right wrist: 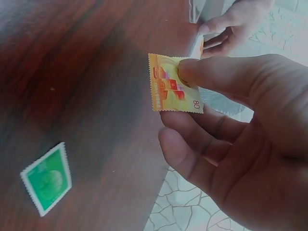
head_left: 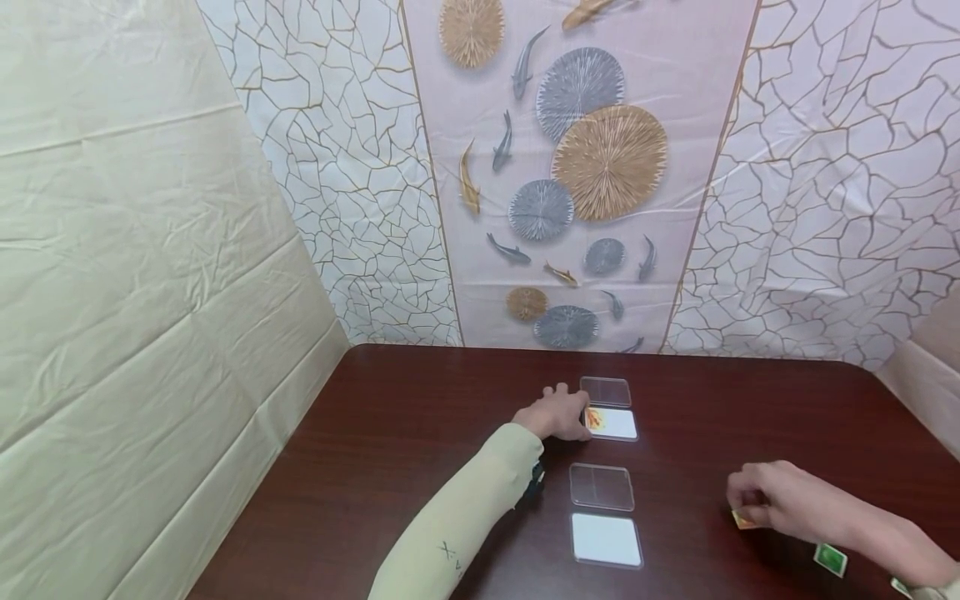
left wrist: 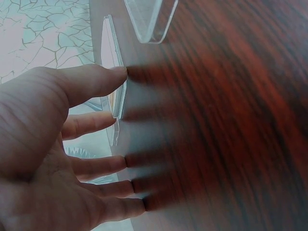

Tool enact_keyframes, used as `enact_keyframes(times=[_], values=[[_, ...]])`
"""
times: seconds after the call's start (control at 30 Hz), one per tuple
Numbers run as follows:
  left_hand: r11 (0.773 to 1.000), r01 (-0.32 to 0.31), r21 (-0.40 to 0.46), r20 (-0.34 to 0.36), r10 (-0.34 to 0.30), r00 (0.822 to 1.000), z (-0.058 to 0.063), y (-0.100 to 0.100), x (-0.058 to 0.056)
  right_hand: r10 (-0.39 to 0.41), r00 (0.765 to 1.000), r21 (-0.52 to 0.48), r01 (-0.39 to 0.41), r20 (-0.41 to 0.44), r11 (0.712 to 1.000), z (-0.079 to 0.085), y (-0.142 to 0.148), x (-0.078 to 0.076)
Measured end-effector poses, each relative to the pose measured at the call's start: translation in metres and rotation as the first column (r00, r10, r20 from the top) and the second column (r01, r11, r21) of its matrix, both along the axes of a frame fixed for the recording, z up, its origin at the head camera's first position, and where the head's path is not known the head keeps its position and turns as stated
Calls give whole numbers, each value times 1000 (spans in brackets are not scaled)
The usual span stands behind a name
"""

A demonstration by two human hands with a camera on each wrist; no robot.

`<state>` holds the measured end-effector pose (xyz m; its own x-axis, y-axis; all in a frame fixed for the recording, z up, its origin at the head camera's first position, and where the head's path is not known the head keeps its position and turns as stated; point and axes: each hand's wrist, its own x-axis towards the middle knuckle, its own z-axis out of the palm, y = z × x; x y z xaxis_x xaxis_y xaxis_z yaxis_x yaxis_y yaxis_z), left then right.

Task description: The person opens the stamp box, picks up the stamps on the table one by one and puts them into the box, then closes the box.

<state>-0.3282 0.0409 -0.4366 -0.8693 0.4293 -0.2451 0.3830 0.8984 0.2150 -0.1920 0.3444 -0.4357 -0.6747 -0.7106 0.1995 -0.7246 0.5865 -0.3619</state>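
Head, left grip: near the middle of the worktop's (head_left: 420, 392) far edge, my left grip (head_left: 561, 412) grasps the far case (head_left: 618, 424) by its left end, between thumb and forefinger.
Head, right grip: on the right half, my right grip (head_left: 783, 500) pinches the yellow stamp (head_left: 742, 521) low over the surface, well apart from the cases.
Head, cases: the far case has a white lining with an orange-printed piece (head_left: 595, 419) at its left end, too small for me to read; the near case (head_left: 606, 540) shows plain white. Beyond each, toward the far edge, lies a clear lid (head_left: 602, 487) with only worktop visible through it.
Head, green stamp: it lies toward the right near corner, just beside the right forearm; I'd lift that arm clear so the sleeve can't drag it.
Left wrist, case rim: thumb and forefinger sit at the rim, the other fingers spread; I'd press just enough to stop sliding, without tipping the case.
Right wrist, yellow stamp: thumb on the printed face, fingers behind; I'd pinch lightly by one edge, so the perforated teeth don't bend and the face stays flat.
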Motion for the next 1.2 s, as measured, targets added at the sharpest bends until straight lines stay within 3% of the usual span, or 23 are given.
enact_keyframes(times=[0.17, 0.37, 0.53, 0.63, 0.77, 1.07, 1.2], values=[[1000, -21, -6, 5, 21, 1000, 0, 2, -1, 9, 995, -10, -10, -99, 1000, 4, -4, -3], [1000, -13, 2, 9, 13, 1000, -1, 2, -2, -2, 996, -1, 2, -89, 1000, 10, -11, -10], [1000, -7, 6, 10, 7, 1000, 0, 2, -2, -73, 997, 21, 73, -13, 997, 15, -17, -12], [1000, -6, 3, 11, 6, 1000, 1, 3, -1, -131, 989, 45, 128, 69, 991, 18, -21, -13], [1000, -15, -2, 15, 15, 1000, 2, 3, 0, -175, 977, 64, 168, 119, 984, 22, -26, -16], [1000, -14, 2, 22, 14, 1000, 1, 0, 0, -194, 981, 66, 194, -11, 979, 23, -32, -22], [1000, -11, 4, 21, 11, 1000, 1, 0, 0, -223, 975, 80, 223, -9, 971, 22, -33, -24]])
